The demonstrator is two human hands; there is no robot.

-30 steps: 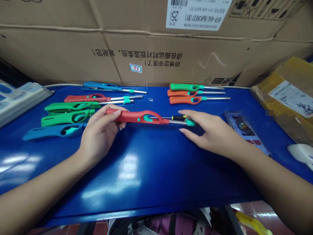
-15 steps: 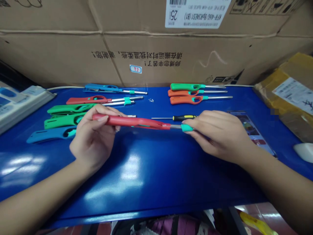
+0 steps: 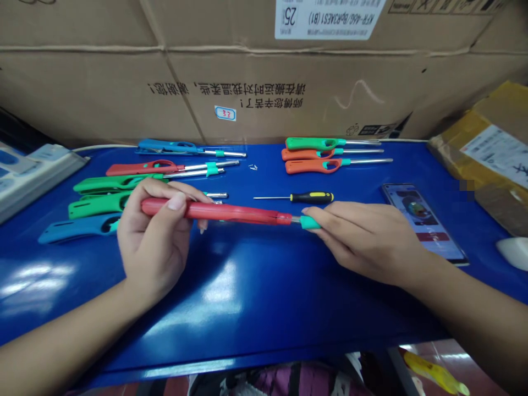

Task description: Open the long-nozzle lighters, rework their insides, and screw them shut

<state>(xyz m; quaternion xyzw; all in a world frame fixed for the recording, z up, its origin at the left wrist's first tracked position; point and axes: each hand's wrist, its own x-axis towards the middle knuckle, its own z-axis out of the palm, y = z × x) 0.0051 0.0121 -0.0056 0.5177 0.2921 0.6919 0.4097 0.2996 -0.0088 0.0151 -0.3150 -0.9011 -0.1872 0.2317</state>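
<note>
My left hand (image 3: 159,236) is closed around the handle of a red lighter (image 3: 235,213), thumb on top, with the lighter held level above the table. At its other end my right hand (image 3: 363,236) pinches the green collar (image 3: 310,222) on the metal tube; a short stretch of tube shows between collar and handle, and the rest is hidden in my fingers. Behind my left hand lie several lighters, among them a blue one (image 3: 78,228), a green one (image 3: 99,204) and another red one (image 3: 144,168). Beyond the held lighter is a black and yellow screwdriver (image 3: 311,197).
Two orange lighters (image 3: 311,166) and a green one (image 3: 309,144) lie at the back right. Tiny metal pieces (image 3: 253,167) sit near the middle. A phone (image 3: 424,223), a taped box (image 3: 487,159) and a white mouse (image 3: 513,252) are on the right. A large carton (image 3: 247,71) stands behind.
The green collar has moved closer to the red handle, so less tube shows between them. My right hand has come slightly down, uncovering the screwdriver handle and more of the phone.
</note>
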